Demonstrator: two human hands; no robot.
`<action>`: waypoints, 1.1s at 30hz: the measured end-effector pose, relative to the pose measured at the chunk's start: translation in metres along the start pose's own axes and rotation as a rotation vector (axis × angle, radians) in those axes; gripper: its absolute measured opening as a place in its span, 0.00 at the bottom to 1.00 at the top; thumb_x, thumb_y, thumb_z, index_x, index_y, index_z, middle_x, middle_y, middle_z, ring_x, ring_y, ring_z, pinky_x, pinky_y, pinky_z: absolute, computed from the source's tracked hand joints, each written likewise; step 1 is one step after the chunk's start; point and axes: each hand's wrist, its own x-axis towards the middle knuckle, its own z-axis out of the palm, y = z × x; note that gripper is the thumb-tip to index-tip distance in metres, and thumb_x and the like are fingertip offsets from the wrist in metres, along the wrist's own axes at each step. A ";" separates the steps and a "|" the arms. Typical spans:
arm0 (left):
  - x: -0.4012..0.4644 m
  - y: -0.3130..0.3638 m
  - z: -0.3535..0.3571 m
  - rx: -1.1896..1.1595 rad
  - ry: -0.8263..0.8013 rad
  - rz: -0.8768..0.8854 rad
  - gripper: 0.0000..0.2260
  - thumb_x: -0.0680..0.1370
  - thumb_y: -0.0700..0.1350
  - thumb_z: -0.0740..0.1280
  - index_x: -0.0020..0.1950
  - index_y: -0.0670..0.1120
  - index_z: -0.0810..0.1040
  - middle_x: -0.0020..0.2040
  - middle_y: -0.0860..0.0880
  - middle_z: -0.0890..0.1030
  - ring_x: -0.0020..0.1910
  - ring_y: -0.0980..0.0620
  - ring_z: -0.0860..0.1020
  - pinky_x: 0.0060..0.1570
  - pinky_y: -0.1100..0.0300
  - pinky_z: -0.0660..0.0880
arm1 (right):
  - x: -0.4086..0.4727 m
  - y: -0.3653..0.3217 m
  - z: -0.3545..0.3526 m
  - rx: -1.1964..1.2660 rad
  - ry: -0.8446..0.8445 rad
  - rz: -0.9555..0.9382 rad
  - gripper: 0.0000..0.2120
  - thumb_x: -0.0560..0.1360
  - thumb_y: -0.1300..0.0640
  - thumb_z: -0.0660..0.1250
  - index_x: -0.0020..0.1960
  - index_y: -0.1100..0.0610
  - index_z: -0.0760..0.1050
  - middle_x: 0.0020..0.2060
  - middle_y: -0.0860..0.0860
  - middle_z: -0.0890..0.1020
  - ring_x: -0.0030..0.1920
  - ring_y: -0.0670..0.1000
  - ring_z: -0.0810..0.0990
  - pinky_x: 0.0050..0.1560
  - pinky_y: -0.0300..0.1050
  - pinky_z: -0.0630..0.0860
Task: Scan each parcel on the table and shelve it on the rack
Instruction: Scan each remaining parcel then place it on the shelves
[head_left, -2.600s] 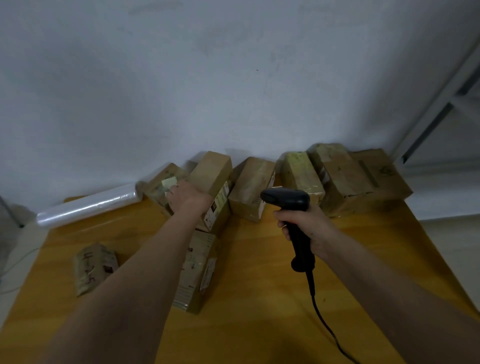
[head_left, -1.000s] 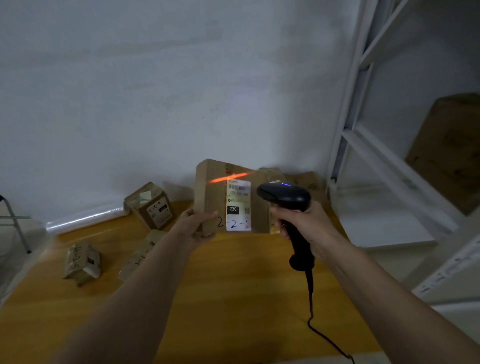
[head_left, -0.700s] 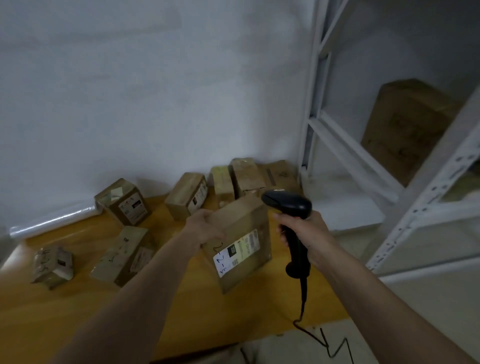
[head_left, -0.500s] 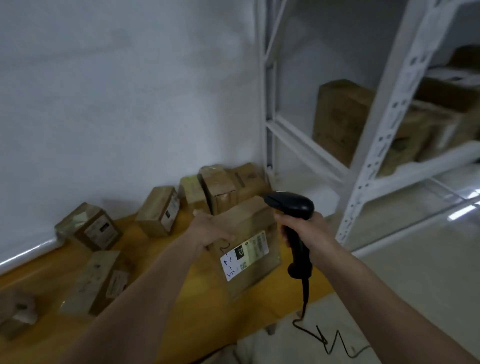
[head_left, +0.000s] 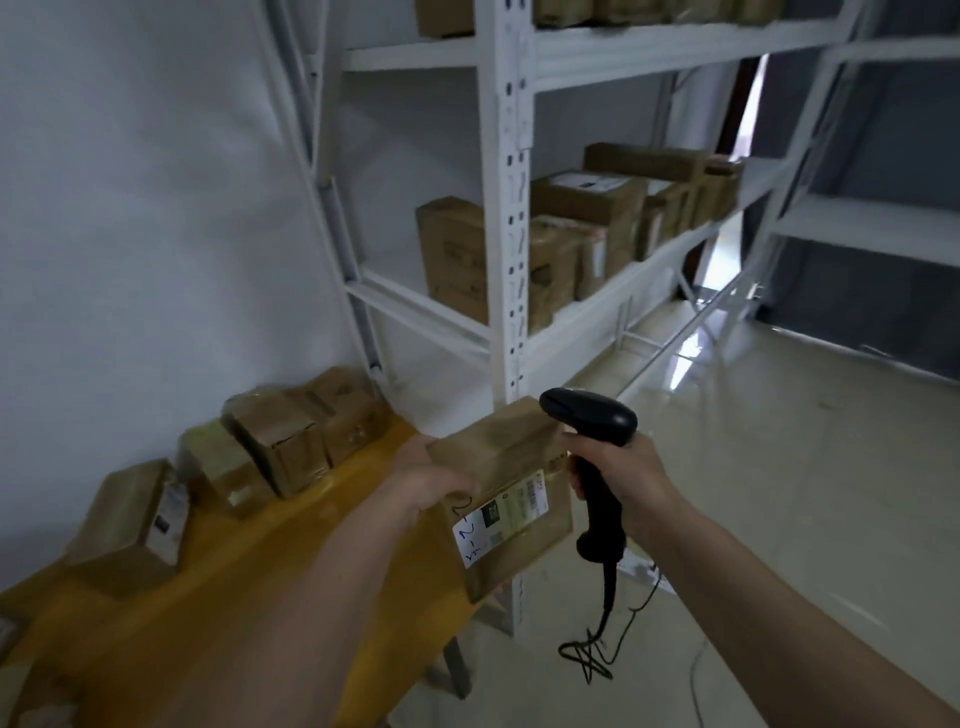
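The left hand (head_left: 426, 480) grips a cardboard parcel (head_left: 506, 493) by its upper left corner, holding it in the air past the end of the yellow table (head_left: 249, 561), in front of the white rack (head_left: 511, 249) (its white label faces the camera); the right hand (head_left: 618, 478) is clenched round the handle of a black scanner (head_left: 592, 447), just beside the parcel; more boxes (head_left: 280, 441) sit along the table's far edge; other boxes (head_left: 587, 228) fill the rack's middle shelf.

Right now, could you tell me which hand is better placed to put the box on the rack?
Left: the left hand already holds the box, while the right hand grips the scanner.
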 end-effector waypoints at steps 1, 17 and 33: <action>0.001 0.006 0.007 -0.004 -0.007 0.016 0.35 0.63 0.38 0.81 0.67 0.44 0.71 0.53 0.48 0.77 0.49 0.51 0.76 0.31 0.67 0.71 | 0.000 -0.004 -0.009 0.017 0.036 -0.012 0.04 0.72 0.66 0.72 0.42 0.65 0.77 0.25 0.55 0.78 0.24 0.52 0.74 0.24 0.42 0.72; 0.049 0.127 0.158 0.053 -0.080 0.088 0.30 0.62 0.45 0.79 0.59 0.46 0.69 0.52 0.47 0.76 0.48 0.51 0.77 0.37 0.58 0.78 | 0.056 -0.045 -0.178 0.153 0.285 -0.043 0.04 0.72 0.65 0.72 0.45 0.61 0.77 0.27 0.55 0.79 0.27 0.52 0.75 0.30 0.47 0.74; 0.128 0.262 0.346 -0.156 -0.018 -0.010 0.33 0.62 0.61 0.77 0.58 0.41 0.78 0.50 0.46 0.81 0.43 0.53 0.77 0.32 0.61 0.68 | 0.179 -0.118 -0.375 0.145 0.309 -0.053 0.05 0.73 0.66 0.70 0.49 0.63 0.77 0.29 0.56 0.78 0.27 0.52 0.75 0.31 0.47 0.73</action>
